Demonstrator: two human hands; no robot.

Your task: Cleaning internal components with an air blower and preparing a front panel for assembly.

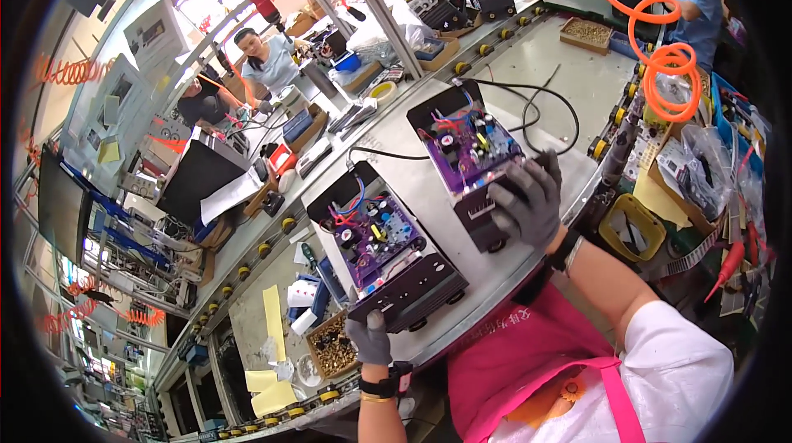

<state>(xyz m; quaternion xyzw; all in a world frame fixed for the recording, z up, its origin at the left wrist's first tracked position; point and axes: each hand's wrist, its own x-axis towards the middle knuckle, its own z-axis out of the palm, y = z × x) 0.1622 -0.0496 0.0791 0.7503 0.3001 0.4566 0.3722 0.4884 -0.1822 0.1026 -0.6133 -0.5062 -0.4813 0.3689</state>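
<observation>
Gripping with the right hand [528, 205] the near end of the right open device [472, 144], and touching with the left hand [371, 342] (cannot tell if closed) the near-left corner of the left open device [379, 237], with both on the table [577, 179] just beyond the hands, long axes pointing away

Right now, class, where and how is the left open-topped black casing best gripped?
Probably by both ends of the casing's near panel, from the person's side: it faces them, and the open top exposes the purple circuit board and wires. The left hand is at its left end.
</observation>
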